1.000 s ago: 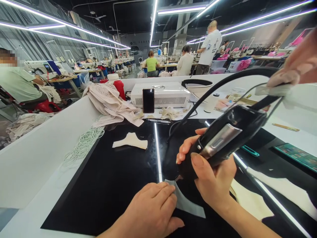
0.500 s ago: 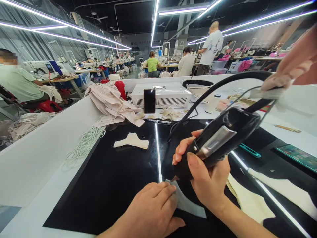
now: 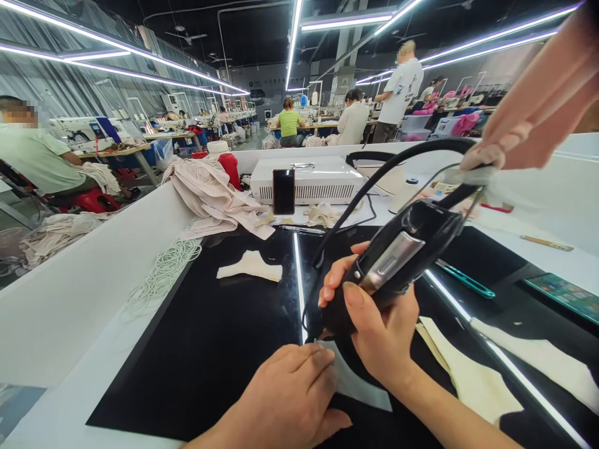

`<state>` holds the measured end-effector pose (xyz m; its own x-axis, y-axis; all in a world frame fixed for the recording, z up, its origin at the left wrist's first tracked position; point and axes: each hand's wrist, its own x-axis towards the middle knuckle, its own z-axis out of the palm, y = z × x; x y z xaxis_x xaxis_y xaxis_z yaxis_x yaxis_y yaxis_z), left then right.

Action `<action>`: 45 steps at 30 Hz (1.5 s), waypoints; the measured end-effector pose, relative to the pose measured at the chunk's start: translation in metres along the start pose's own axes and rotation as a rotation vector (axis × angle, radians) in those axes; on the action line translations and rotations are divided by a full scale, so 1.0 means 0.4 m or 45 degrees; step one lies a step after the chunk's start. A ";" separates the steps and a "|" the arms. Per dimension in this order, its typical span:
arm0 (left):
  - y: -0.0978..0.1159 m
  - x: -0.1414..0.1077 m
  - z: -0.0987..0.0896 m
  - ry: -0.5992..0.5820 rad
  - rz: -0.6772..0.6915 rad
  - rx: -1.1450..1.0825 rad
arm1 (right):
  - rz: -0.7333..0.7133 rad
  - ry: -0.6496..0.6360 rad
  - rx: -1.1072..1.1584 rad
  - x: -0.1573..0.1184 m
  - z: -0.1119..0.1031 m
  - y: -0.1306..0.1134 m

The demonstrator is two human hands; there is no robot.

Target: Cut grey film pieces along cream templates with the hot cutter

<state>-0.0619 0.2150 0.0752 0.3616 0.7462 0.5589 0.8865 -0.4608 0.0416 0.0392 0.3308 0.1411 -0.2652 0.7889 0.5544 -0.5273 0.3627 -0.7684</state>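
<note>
My right hand (image 3: pixel 381 333) is wrapped round a black corded hand-held power tool (image 3: pixel 390 259) with a silver lever, tilted with its lower end down and to the left. Its tip is hidden near my left fingertips. My left hand (image 3: pixel 292 386) lies flat, fingers stretched, pressing on a grey curved template (image 3: pixel 358 377) on the black board (image 3: pixel 178 349). A cream cut cloth piece (image 3: pixel 250 267) lies beyond my left hand. More cream pieces (image 3: pixel 472 371) lie to the right of my right wrist.
A black cable (image 3: pixel 365 187) arches up from the tool, held by a blurred pinkish strip (image 3: pixel 538 118). A white box (image 3: pixel 322 181), a phone (image 3: pixel 283 192) and beige cloth (image 3: pixel 210 193) stand behind. Teal snips (image 3: pixel 463 279), another phone (image 3: pixel 566 299) and pale cord (image 3: pixel 166 268) flank the board.
The power tool and my right hand have shifted a little to the left, and the hanging strip swung left with the cable. My left hand and the template stay nearly in place.
</note>
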 end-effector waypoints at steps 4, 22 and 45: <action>-0.003 -0.003 -0.005 -0.047 -0.003 -0.050 | 0.040 -0.011 0.015 0.003 -0.004 -0.007; 0.004 0.008 -0.041 -0.168 0.017 -0.030 | 0.017 0.007 -0.129 -0.070 -0.165 -0.147; -0.007 0.002 -0.044 -0.196 0.031 -0.033 | 0.012 0.034 -0.116 -0.072 -0.154 -0.144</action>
<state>-0.0690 0.2084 0.0900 0.4244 0.7986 0.4269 0.8701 -0.4902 0.0520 0.1270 0.3177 0.1496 -0.2476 0.8049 0.5393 -0.4487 0.3981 -0.8001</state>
